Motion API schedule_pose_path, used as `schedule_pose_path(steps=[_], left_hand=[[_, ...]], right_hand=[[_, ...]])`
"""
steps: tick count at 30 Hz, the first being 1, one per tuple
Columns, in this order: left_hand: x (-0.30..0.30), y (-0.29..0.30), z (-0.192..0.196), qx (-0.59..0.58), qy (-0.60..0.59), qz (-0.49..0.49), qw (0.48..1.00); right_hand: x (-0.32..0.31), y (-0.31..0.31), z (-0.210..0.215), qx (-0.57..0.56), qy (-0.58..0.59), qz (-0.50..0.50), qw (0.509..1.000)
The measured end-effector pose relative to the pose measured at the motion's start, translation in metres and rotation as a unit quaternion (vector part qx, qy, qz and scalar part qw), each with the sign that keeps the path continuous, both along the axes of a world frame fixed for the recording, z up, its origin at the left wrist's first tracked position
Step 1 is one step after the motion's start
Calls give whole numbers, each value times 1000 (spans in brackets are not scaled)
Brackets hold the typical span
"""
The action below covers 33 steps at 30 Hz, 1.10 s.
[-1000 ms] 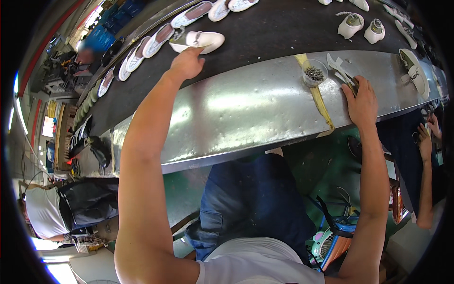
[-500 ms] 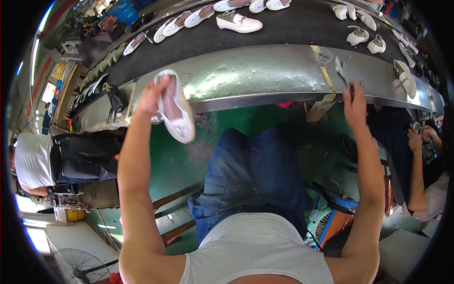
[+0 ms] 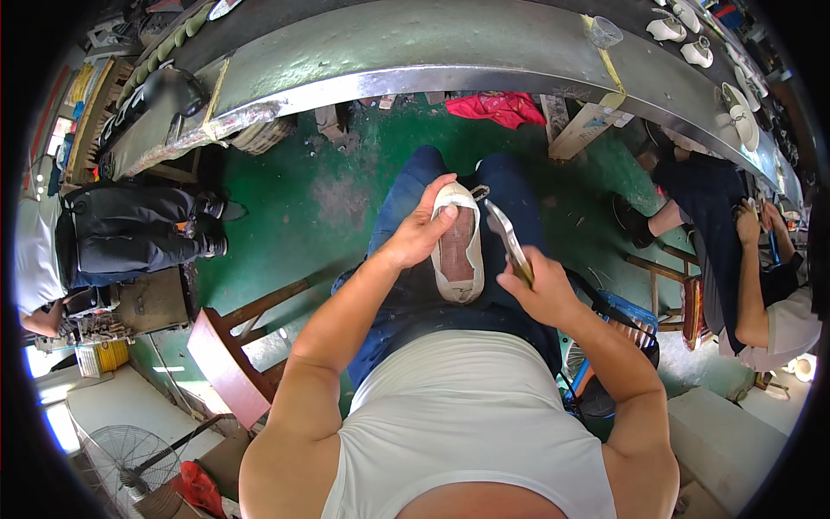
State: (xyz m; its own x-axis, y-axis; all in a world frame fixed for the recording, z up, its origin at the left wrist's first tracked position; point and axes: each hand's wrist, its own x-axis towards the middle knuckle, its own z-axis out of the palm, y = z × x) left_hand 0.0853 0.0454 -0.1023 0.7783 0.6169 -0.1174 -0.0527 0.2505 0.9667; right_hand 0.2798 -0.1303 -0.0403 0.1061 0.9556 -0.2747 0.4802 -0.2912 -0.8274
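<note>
Clock is off picture centre, sweeping left to right. I've got a co-worker (image 3: 134, 223) at 9, white top, dark trousers, then a fan (image 3: 131, 476) out at 8 and a stool (image 3: 226, 370) closer in, also at 8. Metal bench (image 3: 372, 52) arcs across 12. My left hand (image 3: 424, 228) is near centre, pinching the shoe (image 3: 457, 255) at its 10 o'clock side: thumb inside over the insole, fingers around the outer edge. Shoe is just right of centre, above the thighs, mouth up, long axis roughly 12 to 6. Red cloth (image 3: 497, 109) lies under the bench at 1. Metal tool (image 3: 510, 242) is just beside the shoe on its 2 o'clock side, head aimed at 11; can't tell if it touches. My right hand (image 3: 546, 290), between 3 and 4, has fingers wrapped and pressed on the tool's handle. Clear cup (image 3: 603, 33) on the bench at 1, far out. White shoes (image 3: 696, 52) up between 1 and 2. Second co-worker (image 3: 752, 303) at 3, seated, hands together.
</note>
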Motion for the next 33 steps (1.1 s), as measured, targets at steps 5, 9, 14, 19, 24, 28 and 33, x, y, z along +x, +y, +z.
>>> schedule_pose_path(steps=[5, 9, 14, 19, 24, 28, 33], left_hand=[[9, -4, -1, 42, 1, -28, 999], [10, -2, 1, 92, 23, -56, 994], [18, -1, -4, 170, 94, -65, 979], [27, 2, 2, 163, 97, -63, 980], [17, 3, -13, 57, 64, -8, 996], [15, 9, -25, 52, 49, -3, 997], [21, 8, -14, 65, 58, -9, 996]], right_hand=[[-11, 56, -20, 247, -124, -34, 960], [13, 82, -14, 228, -112, 84, 963], [22, 91, -5, 361, -296, 194, 863], [23, 103, -23, 232, -66, -64, 968], [24, 66, -37, 31, 83, -82, 993], [15, 16, -24, -52, 159, -18, 986], [17, 22, -34, -59, 255, -2, 965]])
